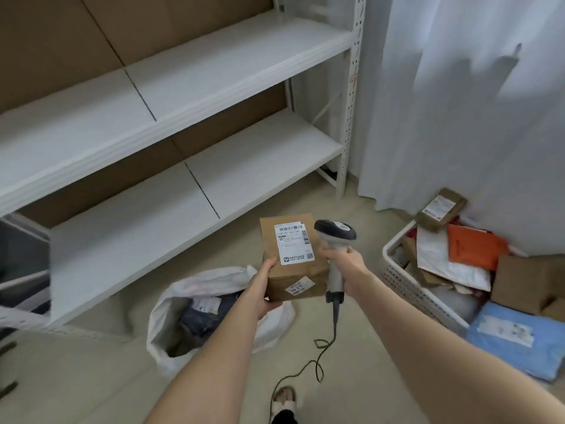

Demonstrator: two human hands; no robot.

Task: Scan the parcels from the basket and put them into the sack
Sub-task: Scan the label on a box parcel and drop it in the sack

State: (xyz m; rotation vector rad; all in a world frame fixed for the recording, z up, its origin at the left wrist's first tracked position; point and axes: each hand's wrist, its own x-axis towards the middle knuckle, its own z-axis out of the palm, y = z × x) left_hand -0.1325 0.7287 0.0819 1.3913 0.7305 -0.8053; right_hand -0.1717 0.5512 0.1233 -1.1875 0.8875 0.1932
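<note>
Soft, even daylight came through the curtain (458,102) on my right; shadows were faint. The shelves (183,75) bowed toward the wide-angle edges, and the small print on the parcel (301,270) was blurred.

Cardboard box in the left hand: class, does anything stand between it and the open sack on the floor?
Nothing visible does. The left hand grips the cardboard box close beside the sack, whose mouth gapes open. The scanner, gripped by the right hand, is on the box's other side, away from the sack.
</note>
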